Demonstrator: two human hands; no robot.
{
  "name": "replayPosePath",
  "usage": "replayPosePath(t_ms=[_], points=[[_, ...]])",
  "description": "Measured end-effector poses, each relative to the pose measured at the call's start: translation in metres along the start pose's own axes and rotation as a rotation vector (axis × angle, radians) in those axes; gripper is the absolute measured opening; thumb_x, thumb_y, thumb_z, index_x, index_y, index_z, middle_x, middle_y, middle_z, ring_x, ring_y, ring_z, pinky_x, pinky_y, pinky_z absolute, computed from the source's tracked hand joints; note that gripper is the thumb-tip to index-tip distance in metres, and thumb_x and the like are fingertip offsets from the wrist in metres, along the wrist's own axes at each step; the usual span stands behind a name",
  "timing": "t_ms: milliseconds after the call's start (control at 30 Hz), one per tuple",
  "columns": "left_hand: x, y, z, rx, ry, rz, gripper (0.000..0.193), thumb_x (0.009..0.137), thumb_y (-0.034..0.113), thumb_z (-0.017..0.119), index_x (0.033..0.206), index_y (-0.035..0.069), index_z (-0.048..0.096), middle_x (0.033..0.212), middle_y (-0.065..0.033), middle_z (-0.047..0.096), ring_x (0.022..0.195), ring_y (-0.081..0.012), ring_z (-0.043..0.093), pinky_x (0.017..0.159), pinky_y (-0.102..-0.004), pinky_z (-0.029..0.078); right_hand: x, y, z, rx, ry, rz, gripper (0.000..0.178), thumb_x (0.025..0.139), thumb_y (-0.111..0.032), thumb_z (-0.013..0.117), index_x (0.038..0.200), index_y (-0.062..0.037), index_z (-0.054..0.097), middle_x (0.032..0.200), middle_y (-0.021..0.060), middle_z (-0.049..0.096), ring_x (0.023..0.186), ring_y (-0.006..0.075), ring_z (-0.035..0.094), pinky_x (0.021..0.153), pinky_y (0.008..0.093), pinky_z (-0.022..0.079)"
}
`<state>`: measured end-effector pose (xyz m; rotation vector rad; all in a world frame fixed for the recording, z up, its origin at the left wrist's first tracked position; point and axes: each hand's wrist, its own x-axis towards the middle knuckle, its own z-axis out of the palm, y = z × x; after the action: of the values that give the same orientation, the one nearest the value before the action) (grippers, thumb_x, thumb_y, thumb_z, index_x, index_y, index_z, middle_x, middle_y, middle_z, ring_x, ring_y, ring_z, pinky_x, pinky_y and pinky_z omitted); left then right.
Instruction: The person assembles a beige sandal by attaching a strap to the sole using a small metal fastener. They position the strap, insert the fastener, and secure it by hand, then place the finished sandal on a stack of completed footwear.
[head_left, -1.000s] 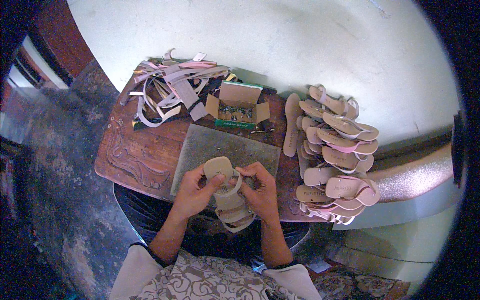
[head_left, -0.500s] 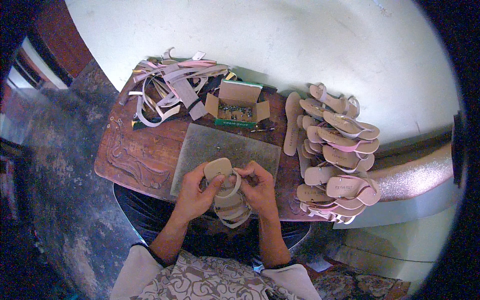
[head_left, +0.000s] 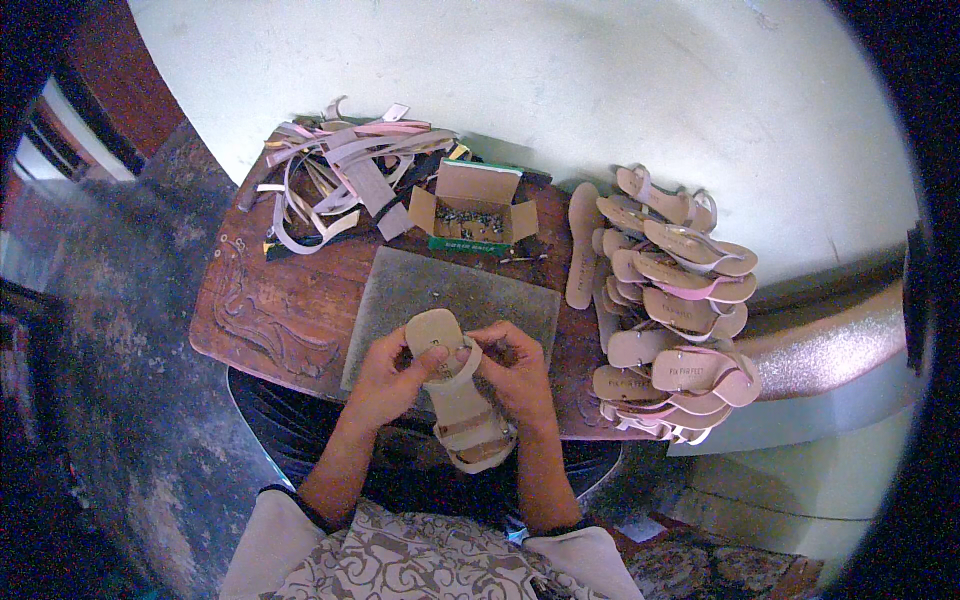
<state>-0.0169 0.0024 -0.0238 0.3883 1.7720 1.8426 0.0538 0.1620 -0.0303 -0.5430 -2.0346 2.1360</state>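
A beige strappy sandal (head_left: 457, 404) is held between my two hands over the near edge of a grey square slab (head_left: 400, 290). Its heel end points away from me, and its toe straps hang toward my lap. My left hand (head_left: 390, 375) grips the heel part from the left, thumb lying on top of the insole. On the other side my right hand (head_left: 512, 370) pinches the strap that loops up beside the heel. The undersides of the fingers and the sole are hidden.
An open cardboard box (head_left: 470, 218) of small metal pieces stands behind the slab. Left of it lies a heap of loose straps (head_left: 350, 160). Several finished-looking sandals (head_left: 690, 310) are stacked along the right of the carved wooden table (head_left: 245, 300), beside a bare insole (head_left: 583, 245). A pale wall rises behind.
The sandal has tilted so that more of its insole and toe straps face up. Its toe end has swung slightly right and nearer to me. Both hands keep their hold.
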Motion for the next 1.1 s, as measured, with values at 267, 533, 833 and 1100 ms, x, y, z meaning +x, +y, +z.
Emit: replayPosePath(t_ms=[267,533,833,1100], points=[[0.004,-0.003,0.0,-0.17,0.004,-0.131,0.025,0.084,0.015,0.062,0.105,0.001,0.061,0.094,-0.0047,0.064,0.085,-0.0116,0.059,0.076,-0.0274,0.047,-0.016,-0.031,-0.004,-0.336,0.035,-0.269,0.038,0.07,-0.002,0.07,0.107,-0.0051,0.062,0.089,0.0048,0.062,0.084,0.0159,0.059,0.076,0.0283,0.047],[-0.001,-0.011,0.011,-0.206,-0.01,-0.114,0.024,0.083,0.015,0.063,0.102,0.0,0.062,0.091,-0.0039,0.064,0.08,-0.0111,0.058,0.072,-0.0263,0.047,-0.026,-0.035,-0.015,-0.558,-0.036,-0.395,0.039,0.069,-0.003,0.069,0.107,-0.0074,0.061,0.089,0.0115,0.061,0.084,0.0271,0.06,0.078,0.033,0.047],[0.016,-0.03,0.007,-0.575,0.133,-0.095,0.02,0.083,0.009,0.059,0.102,0.003,0.06,0.095,-0.0052,0.064,0.087,-0.0154,0.06,0.081,-0.03,0.046,-0.049,-0.034,-0.026,-0.221,0.024,-0.05,0.031,0.081,-0.008,0.064,0.11,-0.0032,0.058,0.098,0.0072,0.064,0.092,0.0144,0.059,0.081,0.027,0.046],[0.032,-0.011,0.002,-0.809,0.244,0.058,0.021,0.086,0.008,0.055,0.106,0.002,0.056,0.1,-0.0065,0.062,0.093,-0.0177,0.059,0.084,-0.032,0.045,-0.069,0.005,-0.061,-0.23,0.223,-0.025,0.024,0.087,-0.014,0.057,0.107,-0.0012,0.058,0.095,0.0047,0.061,0.085,0.0115,0.056,0.077,0.0267,0.045]])
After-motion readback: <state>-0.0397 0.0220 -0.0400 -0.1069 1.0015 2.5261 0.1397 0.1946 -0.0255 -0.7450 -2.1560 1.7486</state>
